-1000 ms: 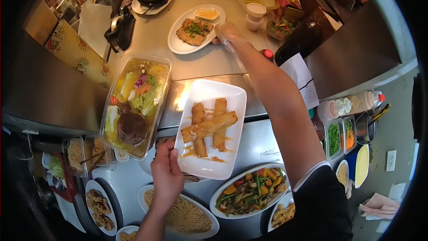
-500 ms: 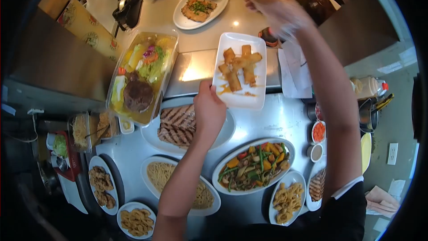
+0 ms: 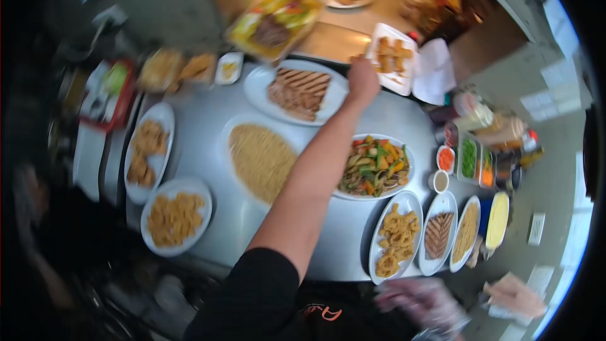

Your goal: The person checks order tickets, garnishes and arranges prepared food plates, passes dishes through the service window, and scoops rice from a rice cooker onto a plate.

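My left hand (image 3: 364, 80) grips the near left edge of a white rectangular plate (image 3: 386, 30) at the pass-through. Several fried spring rolls (image 3: 390, 57) lie on that plate. Low in front of my body is my right hand (image 3: 424, 308) in a clear plastic glove, its fingers blurred and holding nothing I can make out. Under my left forearm stand a platter of noodles (image 3: 260, 159), partly hidden, and an oval platter of stir-fried vegetables (image 3: 375, 167). A platter with grilled meat (image 3: 300, 93) stands left of my left hand.
Fried food fills plates at left (image 3: 149, 145) and front (image 3: 175, 220). Oval plates of fried pieces (image 3: 398, 240) and grilled meat (image 3: 437, 235) line the right front. Sauce cups (image 3: 439, 181) and bottles (image 3: 505, 131) stand right. Beyond are a clear food tray (image 3: 273, 28) and papers (image 3: 434, 72).
My right hand has drawn back from above the far counter to low by my body. My left hand still holds the spring roll plate, now seen farther off as the view has shifted.
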The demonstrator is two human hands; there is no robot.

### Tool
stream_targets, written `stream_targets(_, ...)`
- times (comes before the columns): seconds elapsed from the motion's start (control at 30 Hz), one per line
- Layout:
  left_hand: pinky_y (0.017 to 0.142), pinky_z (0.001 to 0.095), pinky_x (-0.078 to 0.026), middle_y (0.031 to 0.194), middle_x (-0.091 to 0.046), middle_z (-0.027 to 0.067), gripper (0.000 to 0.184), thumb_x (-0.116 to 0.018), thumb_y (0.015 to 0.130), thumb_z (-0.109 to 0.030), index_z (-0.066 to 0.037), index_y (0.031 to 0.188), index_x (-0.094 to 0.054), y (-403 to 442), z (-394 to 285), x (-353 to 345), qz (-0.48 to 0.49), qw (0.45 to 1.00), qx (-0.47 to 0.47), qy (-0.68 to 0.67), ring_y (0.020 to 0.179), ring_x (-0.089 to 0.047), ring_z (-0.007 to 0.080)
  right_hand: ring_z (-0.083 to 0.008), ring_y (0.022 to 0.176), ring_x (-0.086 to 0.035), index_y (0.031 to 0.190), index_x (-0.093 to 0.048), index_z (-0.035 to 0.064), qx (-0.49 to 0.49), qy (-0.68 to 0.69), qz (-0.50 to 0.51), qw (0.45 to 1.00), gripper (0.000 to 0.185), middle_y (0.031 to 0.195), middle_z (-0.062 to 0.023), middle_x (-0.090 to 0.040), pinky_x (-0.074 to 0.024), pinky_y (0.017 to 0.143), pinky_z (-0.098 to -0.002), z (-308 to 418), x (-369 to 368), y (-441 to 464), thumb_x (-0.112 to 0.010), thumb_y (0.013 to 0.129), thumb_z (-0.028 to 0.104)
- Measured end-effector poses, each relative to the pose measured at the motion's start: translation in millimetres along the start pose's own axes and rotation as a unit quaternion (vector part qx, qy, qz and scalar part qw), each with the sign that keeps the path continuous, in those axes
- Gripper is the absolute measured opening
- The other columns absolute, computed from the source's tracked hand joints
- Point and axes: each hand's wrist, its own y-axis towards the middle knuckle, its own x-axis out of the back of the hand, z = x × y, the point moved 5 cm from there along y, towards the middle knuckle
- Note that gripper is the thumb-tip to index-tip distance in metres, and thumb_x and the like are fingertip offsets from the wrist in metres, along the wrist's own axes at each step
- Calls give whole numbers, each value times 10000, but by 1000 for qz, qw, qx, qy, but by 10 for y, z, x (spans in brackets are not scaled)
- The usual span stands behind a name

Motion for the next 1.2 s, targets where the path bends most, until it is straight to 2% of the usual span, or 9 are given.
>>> stream_targets(0.23,959,432,-469,1253,-543,231,381,-629,903,-143,55,1222,-572,-2216,-1412,1130,-4,953,-301,-37,1138,-548,339,-311,857,-668,933,-716,47,119,-232,111,959,165,893,-150,-690,-540,765,-398,-1609,-328,169,-676,928,207)
stream_targets(0.33,879,309,-499,1171,-629,157,291,-609,960,-112,20,1219,-605,-4075,-1843,1270,399,886,71,-226,1015,-619,213,-365,658,-575,758,-654,54,191,-199,-80,958,366,675,-147,-586,-464,630,-448,-2514,271,-231,-612,965,352)
stream_targets(0.47,889,308,-519,1294,-549,118,287,-594,971,-78,17,1241,-608,-5789,-1346,1018,668,713,180,-114,1065,-608,199,-341,770,-648,922,-659,10,236,32,-316,918,313,833,-182,-660,-515,734,-427,-4605,538,-992,-556,989,298)
stream_targets(0.6,875,301,-529,1243,-560,110,253,-530,1016,-88,-4,1243,-605,-6549,227,811,709,698,94,51,1049,-625,188,-349,850,-644,934,-679,42,-149,-183,-255,938,242,944,-145,-691,-511,754,-444,-6480,-178,-1429,-670,856,272)
stream_targets(0.7,841,313,-544,1185,-619,115,262,-543,1017,-114,2,1244,-600,-6799,675,523,737,659,91,120,1044,-638,197,-255,677,-645,848,-680,30,-328,216,-414,821,232,716,-136,-648,-500,653,-384,-7501,-868,-1797,-631,918,245)
stream_targets(0.77,833,316,-548,1160,-649,116,264,-550,1019,-127,5,1242,-601,-7098,791,291,751,640,69,144,1042,-647,200,-227,676,-650,911,-660,11,-367,321,-502,714,214,742,-134,-650,-512,661,-383,-8302,-1326,-1945,-625,931,222)
stream_targets(0.87,827,311,-542,1118,-674,134,241,-560,1005,-109,-3,1211,-624,-7715,532,-155,786,596,19,162,1016,-656,201,-250,799,-664,1125,-597,-21,-75,638,-673,368,314,963,-141,-693,-549,770,-453,-9803,-1819,-2241,-653,899,189)
stream_targets(1.0,843,393,-532,1086,-656,209,230,-615,939,-80,20,1145,-639,-9282,-53,-939,864,486,-109,77,982,-665,336,-259,829,-658,1138,-593,-27,-433,285,-728,448,340,988,-152,-684,-539,795,-449,-10490,-1492,-3064,-654,900,208)
stream_targets(1.2,935,457,-475,1119,-643,243,384,-624,949,-258,46,1180,-580,-12163,-124,-1967,892,396,-215,-28,1089,-604,401,-272,874,-648,1158,-587,-36,-556,254,-631,478,381,1026,-170,-671,-524,832,-443,-11351,-1926,-3031,-656,900,236)
